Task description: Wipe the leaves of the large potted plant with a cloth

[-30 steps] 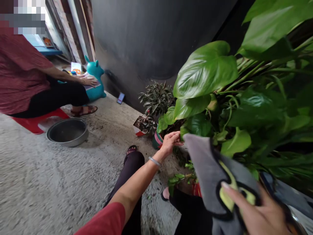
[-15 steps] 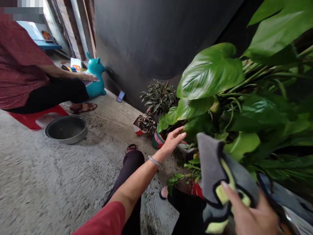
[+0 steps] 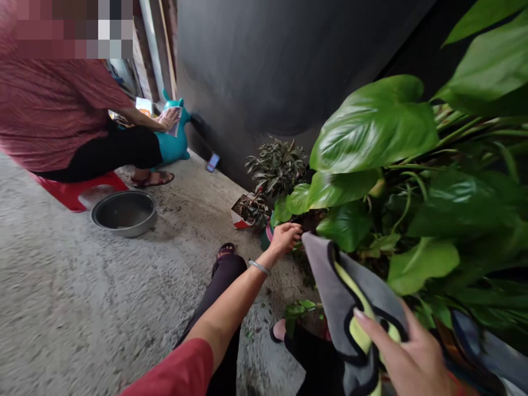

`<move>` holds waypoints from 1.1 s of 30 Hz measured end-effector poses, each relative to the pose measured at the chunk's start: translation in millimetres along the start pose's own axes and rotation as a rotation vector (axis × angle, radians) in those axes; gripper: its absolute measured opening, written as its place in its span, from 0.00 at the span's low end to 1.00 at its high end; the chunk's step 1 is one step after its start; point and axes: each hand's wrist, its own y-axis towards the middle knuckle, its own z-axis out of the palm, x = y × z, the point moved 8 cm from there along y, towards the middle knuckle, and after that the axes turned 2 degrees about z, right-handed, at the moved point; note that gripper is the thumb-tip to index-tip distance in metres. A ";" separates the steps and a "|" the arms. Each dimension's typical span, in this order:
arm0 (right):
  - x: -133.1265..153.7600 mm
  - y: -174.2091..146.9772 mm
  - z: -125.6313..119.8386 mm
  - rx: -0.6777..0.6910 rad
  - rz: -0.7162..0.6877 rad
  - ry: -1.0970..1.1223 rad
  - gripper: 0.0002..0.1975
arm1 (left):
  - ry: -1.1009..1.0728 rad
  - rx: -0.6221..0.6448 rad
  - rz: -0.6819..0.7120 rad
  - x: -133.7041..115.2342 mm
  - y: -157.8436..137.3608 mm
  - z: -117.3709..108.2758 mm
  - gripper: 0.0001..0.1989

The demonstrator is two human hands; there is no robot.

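In my right hand (image 3: pixel 412 352) is a grey cloth (image 3: pixel 334 291) with black edging and a yellow-green underside, bunched between thumb and fingers. My left hand (image 3: pixel 286 237), with a bracelet on its wrist, reaches forward beside a green pot (image 3: pixel 267 237). Its fingers are curled together close to the cloth's pointed corner; what they pinch, if anything, I cannot make out. A large glossy green leaf (image 3: pixel 371 129) of the potted plant hangs above both hands. Lower leaves (image 3: pixel 346 225) lie just behind the cloth.
Another person in a red shirt (image 3: pixel 61 104) sits on a red stool (image 3: pixel 74 192), one hand on a turquoise animal figure (image 3: pixel 175 146). A grey basin (image 3: pixel 124 214) stands on the concrete floor. A small potted shrub (image 3: pixel 276 168) stands by the dark wall (image 3: pixel 268 60).
My left hand's fingers have gone from spread to curled. The cloth has moved left, its corner now near that hand. The seated person's hand has moved up the turquoise figure.
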 end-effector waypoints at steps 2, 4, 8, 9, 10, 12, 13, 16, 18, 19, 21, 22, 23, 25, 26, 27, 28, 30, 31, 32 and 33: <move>8.2 4.7 -3.3 -0.084 -0.035 0.000 0.34 | -0.030 -0.179 0.053 -12.5 19.5 -24.3 0.19; 18.3 9.8 13.5 -0.064 -0.081 0.013 0.36 | -0.105 -0.260 0.075 -24.2 39.9 -39.5 0.27; 39.3 22.9 68.9 0.113 -0.171 0.034 0.36 | -0.223 -0.140 -0.074 -20.6 71.4 -39.4 0.26; 46.5 30.4 77.9 0.112 -0.189 0.023 0.36 | -0.234 -0.077 -0.092 -18.1 74.3 -35.1 0.22; 55.1 40.4 83.5 0.076 -0.208 0.014 0.36 | -0.243 -0.007 -0.095 -16.0 75.0 -29.9 0.19; 74.0 64.1 86.9 -0.076 -0.255 0.008 0.38 | -0.261 0.123 -0.089 -12.7 71.4 -20.4 0.14; 81.9 75.3 87.8 -0.159 -0.276 0.013 0.38 | -0.268 0.165 -0.089 -11.4 68.3 -17.8 0.14; 85.5 94.9 101.6 -0.204 -0.290 -0.007 0.41 | -0.258 0.184 -0.097 -9.3 62.8 -20.0 0.15; 69.8 89.1 115.2 -0.044 -0.255 -0.048 0.41 | -0.239 0.149 -0.087 -10.5 63.8 -25.7 0.15; 58.6 80.6 118.0 0.040 -0.224 -0.059 0.41 | -0.227 0.132 -0.079 -11.2 65.1 -28.3 0.14; 39.3 61.3 110.6 0.124 -0.150 -0.050 0.40 | -0.203 0.117 -0.064 -12.3 66.8 -31.3 0.14; 35.0 55.1 101.2 0.101 -0.118 -0.042 0.40 | -0.192 0.126 -0.063 -12.1 66.6 -31.2 0.15; 36.0 52.7 90.0 0.041 -0.105 -0.037 0.40 | -0.183 0.146 -0.065 -11.7 65.5 -30.0 0.15; 53.5 59.3 70.9 -0.139 -0.150 -0.026 0.40 | -0.173 0.191 -0.072 -10.7 61.1 -27.1 0.16; 65.5 66.4 66.5 -0.223 -0.188 -0.020 0.40 | -0.170 0.206 -0.074 -10.4 58.6 -26.2 0.16; 75.8 74.6 66.7 -0.280 -0.218 -0.016 0.40 | -0.167 0.212 -0.074 -10.5 56.3 -26.1 0.16; 82.7 82.5 71.8 -0.296 -0.235 -0.017 0.40 | -0.164 0.208 -0.069 -11.1 54.8 -26.7 0.16; 81.2 90.4 89.6 -0.225 -0.216 -0.048 0.40 | -0.155 0.183 -0.053 -13.0 54.2 -29.5 0.16; 73.5 87.8 98.3 -0.160 -0.191 -0.065 0.39 | -0.146 0.170 -0.043 -14.0 55.2 -31.0 0.15; 63.2 80.9 104.9 -0.085 -0.169 -0.071 0.37 | -0.135 0.157 -0.033 -14.9 56.7 -32.4 0.14; 52.4 71.0 108.0 -0.019 -0.151 -0.058 0.36 | -0.125 0.144 -0.023 -15.5 58.4 -33.8 0.14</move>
